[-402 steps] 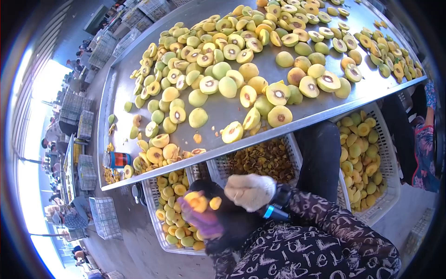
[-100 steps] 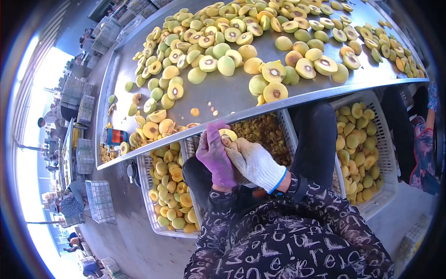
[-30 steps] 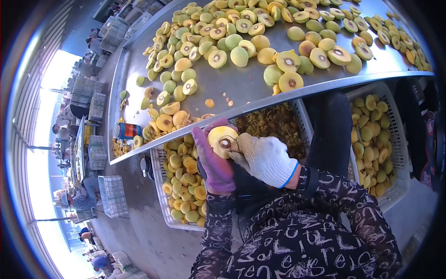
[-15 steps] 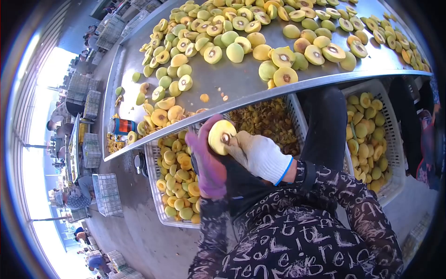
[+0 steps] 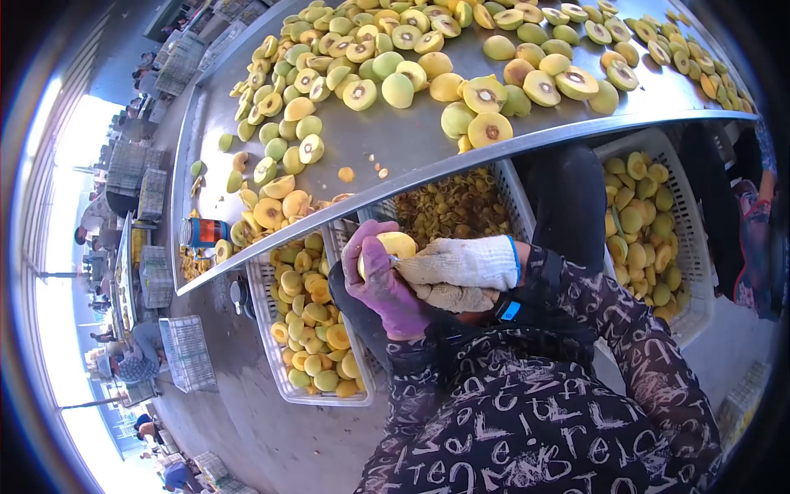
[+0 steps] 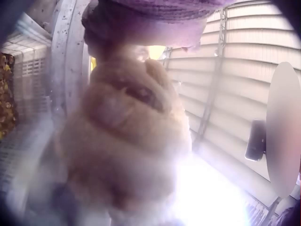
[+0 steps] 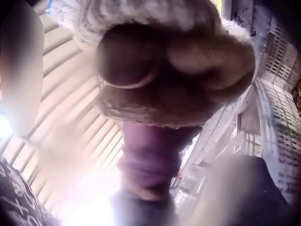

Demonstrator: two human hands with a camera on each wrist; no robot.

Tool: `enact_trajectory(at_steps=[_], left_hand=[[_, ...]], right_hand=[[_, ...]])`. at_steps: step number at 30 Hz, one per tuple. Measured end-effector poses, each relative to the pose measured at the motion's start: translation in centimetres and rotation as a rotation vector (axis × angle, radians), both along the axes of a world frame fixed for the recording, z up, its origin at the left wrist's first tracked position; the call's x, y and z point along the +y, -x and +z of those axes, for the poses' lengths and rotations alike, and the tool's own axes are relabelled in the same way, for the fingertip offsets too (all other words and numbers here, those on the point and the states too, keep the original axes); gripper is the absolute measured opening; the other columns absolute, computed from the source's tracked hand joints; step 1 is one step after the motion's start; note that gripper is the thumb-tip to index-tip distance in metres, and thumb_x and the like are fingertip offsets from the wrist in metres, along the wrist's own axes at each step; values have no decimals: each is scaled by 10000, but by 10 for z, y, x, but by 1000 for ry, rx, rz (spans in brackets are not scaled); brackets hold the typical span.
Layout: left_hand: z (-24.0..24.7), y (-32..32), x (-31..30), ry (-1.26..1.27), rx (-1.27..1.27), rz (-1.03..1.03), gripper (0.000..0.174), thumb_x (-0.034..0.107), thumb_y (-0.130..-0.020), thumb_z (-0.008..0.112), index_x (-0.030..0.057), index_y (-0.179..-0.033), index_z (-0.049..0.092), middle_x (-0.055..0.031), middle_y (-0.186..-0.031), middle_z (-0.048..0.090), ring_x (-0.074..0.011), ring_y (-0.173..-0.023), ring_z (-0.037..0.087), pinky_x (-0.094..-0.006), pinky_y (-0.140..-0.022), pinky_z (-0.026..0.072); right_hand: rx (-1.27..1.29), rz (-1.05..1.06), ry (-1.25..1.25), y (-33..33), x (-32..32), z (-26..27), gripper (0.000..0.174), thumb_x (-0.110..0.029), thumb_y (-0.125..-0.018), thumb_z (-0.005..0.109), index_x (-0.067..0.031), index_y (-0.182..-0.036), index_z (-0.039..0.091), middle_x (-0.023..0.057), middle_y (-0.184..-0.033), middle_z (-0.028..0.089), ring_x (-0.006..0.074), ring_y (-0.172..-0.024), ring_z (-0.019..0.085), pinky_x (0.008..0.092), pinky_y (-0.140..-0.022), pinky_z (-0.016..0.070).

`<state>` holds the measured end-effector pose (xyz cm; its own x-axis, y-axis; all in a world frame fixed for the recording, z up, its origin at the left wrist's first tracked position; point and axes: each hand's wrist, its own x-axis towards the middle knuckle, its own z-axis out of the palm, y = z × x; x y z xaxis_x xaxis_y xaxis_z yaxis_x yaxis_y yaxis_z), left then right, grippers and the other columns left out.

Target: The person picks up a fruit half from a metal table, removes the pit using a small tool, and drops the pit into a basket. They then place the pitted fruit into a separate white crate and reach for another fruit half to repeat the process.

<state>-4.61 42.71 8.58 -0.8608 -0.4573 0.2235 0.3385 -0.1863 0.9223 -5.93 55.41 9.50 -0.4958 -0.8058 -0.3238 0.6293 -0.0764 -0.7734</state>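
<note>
My left hand [image 5: 380, 284], in a purple glove, grips a yellow peach half [image 5: 399, 244] above my lap, close to the table's front edge. My right hand [image 5: 461, 267], in a white knit glove, is right against the fruit, fingers curled round a tool. The round end of its dark handle [image 7: 127, 56] shows in the right wrist view; the working end is mostly hidden at the peach. In the left wrist view the knit glove [image 6: 122, 132] fills the middle below the purple glove [image 6: 155, 23]. Halved peaches [image 5: 360, 95], many with stones, lie on the metal table [image 5: 395, 152].
Crates of peach halves stand below the table at left [image 5: 313, 391] and right [image 5: 699, 309]. Between them a crate [image 5: 518, 202] holds brown pits and scraps. A jar with an orange label [image 5: 206, 232] lies at the table's left corner. Another person's sleeve [image 5: 755, 247] shows at far right.
Earlier my hands were apart, the left carrying fruit pieces over the left crate. Later they met at another peach half. Since half a second ago my right hand has rolled over, its fingers turned under.
</note>
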Motion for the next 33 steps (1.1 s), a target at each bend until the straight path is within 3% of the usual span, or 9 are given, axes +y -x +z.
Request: enact_trajectory(at_steps=[7, 14, 16, 21, 23, 25, 27, 29, 33], left_hand=[[-12, -3, -9, 410, -66, 194, 227, 172, -905, 600, -34, -994, 636, -117, -841, 654, -158, -754, 609, -274, -705, 503], [14, -11, -22, 145, -237, 104, 229, 192, -913, 584, -20, -986, 628, -111, -821, 630, -157, -701, 591, -282, -628, 503], [4, -11, -34, 343, -166, 155, 229, 190, -887, 595, -23, -963, 628, -117, -800, 628, -169, -706, 593, -288, -630, 505], [5, -14, -25, 290, -281, 44, 254, 225, -889, 609, -19, -953, 626, -108, -797, 631, -161, -775, 621, -302, -646, 526], [-33, -5, -25, 1345, 12, 1082, 278, 254, -881, 642, -7, -973, 621, -101, -811, 634, -172, -803, 635, -299, -646, 550], [-36, -12, -138, 231, -404, 497, 329, 215, -835, 661, -37, -1037, 599, -155, -957, 633, -250, -833, 619, -363, -784, 508], [5, 1, -148, 1278, -598, 528, 376, 156, -785, 698, -39, -1087, 587, -164, -1070, 621, -280, -936, 607, -389, -885, 484], [38, 43, -114, 1591, -27, 392, 421, 101, -764, 701, -30, -1144, 576, -154, -1136, 604, -267, -975, 576, -381, -854, 471], [59, 127, 23, 1349, 1, -559, 572, 50, -717, 711, 93, -1261, 542, -113, -1200, 590, -277, -1040, 578, -361, -898, 465]], right_hand=[[-158, 62, 5, -3, -1, 20, 381, -378, -973, 454, -124, -701, 537, -62, -500, 442, 51, -354, 414, 189, -331, 329], [-786, 92, 583, -2, -33, -37, 271, -314, -991, 463, -102, -877, 587, -50, -702, 562, 14, -580, 540, 164, -435, 407], [255, 212, 380, 13, -25, -14, 279, -292, -1005, 409, -110, -863, 564, -49, -663, 550, 81, -508, 520, 203, -404, 390], [-742, 242, 482, 0, -49, -57, 297, -328, -1003, 409, -169, -788, 539, -75, -569, 445, 92, -411, 415, 264, -371, 347], [-1424, 225, 740, 13, -61, -95, 397, -444, -988, 392, -175, -724, 517, -70, -506, 354, 93, -360, 353, 245, -336, 293], [-811, 383, 1214, 20, 0, -83, 371, -393, -986, 438, -112, -766, 537, -9, -570, 496, 65, -412, 439, 240, -355, 365], [-29, 36, -315, 30, 29, -69, 422, -446, -953, 455, -117, -695, 514, -2, -522, 465, 81, -363, 403, 255, -308, 315], [-57, 39, -312, 30, 24, -79, 430, -447, -929, 462, -76, -732, 558, 36, -541, 508, 126, -403, 460, 293, -367, 384], [690, -304, -641, 21, 17, -79, 397, -410, -916, 468, -74, -979, 669, 161, -877, 673, 331, -813, 647, 425, -748, 483]])
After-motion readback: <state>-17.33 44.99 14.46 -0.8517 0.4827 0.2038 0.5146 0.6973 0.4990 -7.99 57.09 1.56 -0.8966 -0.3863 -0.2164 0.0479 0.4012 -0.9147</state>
